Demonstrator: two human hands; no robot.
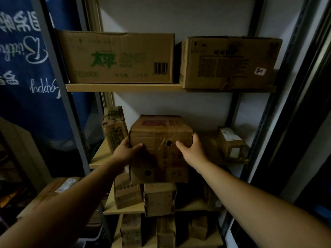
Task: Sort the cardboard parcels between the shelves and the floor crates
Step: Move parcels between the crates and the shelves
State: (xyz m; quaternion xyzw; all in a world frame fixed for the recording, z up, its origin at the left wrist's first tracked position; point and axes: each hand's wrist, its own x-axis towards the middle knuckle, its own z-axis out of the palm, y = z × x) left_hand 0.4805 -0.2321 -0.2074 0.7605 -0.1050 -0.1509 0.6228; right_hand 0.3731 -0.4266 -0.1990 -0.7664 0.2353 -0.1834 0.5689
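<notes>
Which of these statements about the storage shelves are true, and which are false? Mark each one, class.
1. The left hand and right hand both hold the brown cardboard parcel with two round holes. True.
2. That parcel sits in a floor crate. False: both hands hold it up at the level of the middle wooden shelf.
3. On the top wooden shelf, the large cardboard box with green print stands left of the cardboard box with a white sticker. True.
4. The top wooden shelf carries three boxes. False: only two are visible.
</notes>
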